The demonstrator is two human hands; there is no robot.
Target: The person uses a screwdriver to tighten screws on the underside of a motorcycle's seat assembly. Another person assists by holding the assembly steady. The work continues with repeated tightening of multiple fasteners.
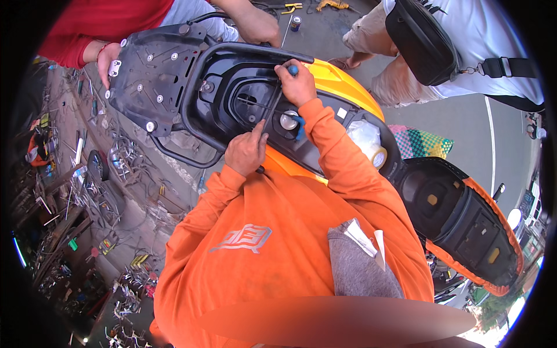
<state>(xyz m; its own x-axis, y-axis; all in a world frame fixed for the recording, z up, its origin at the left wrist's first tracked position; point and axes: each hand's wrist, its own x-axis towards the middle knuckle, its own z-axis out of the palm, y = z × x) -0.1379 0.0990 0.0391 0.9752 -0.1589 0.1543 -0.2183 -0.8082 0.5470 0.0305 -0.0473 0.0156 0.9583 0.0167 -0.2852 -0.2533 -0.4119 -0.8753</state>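
My right hand (297, 84) is closed around the blue handle (292, 70) of a tool with a long thin shaft, like a screwdriver. It is over the black underseat tray (232, 98) of a yellow-orange scooter (342, 81). Lower and to the left, my left hand (246, 153) has its index finger stretched toward the far end of the shaft, the other fingers curled in. What they hold, if anything, is hidden. Beside my right wrist is a round silvery cap (288, 120) with a blue cloth-like piece (300, 129) next to it.
A person in red sleeves (72, 49) holds the black rear rack (154, 75). Another person with a black bag (420, 40) stands at far right. The seat (464, 220) is flipped open at right. A clear plastic bag with a tape roll (378, 156) lies on the scooter; scattered parts (110, 156) cover the left ground.
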